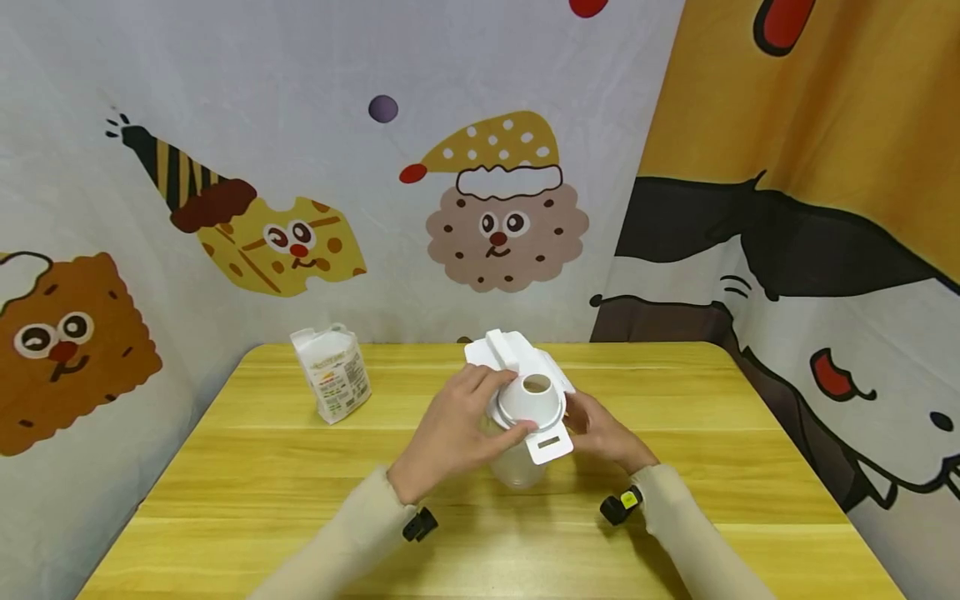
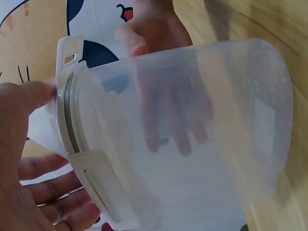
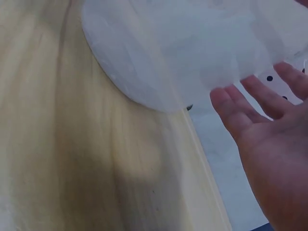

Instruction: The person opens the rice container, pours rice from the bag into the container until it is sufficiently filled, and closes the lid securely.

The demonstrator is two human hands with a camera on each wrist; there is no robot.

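Observation:
A tall translucent plastic storage container (image 1: 517, 468) stands on the table. Its white lid (image 1: 550, 444) has a raised round spout with a hole at the top, and side clips (image 2: 103, 190) that lie along the upper wall. My left hand (image 1: 459, 423) grips the lid around the spout, thumb on the near side and fingers on the far side. On the container's right wall, my right hand (image 1: 603, 432) holds it; its fingers show through the plastic in the left wrist view. The right wrist view has those fingers (image 3: 231, 108) bent lightly against the wall, palm apart from it.
At the back left of the wooden table (image 1: 247, 500) stands a white printed bag (image 1: 332, 375). Behind the table hangs a cloth (image 1: 300, 83) with cartoon figures. Each wrist wears a small black camera, such as the right camera (image 1: 619, 506).

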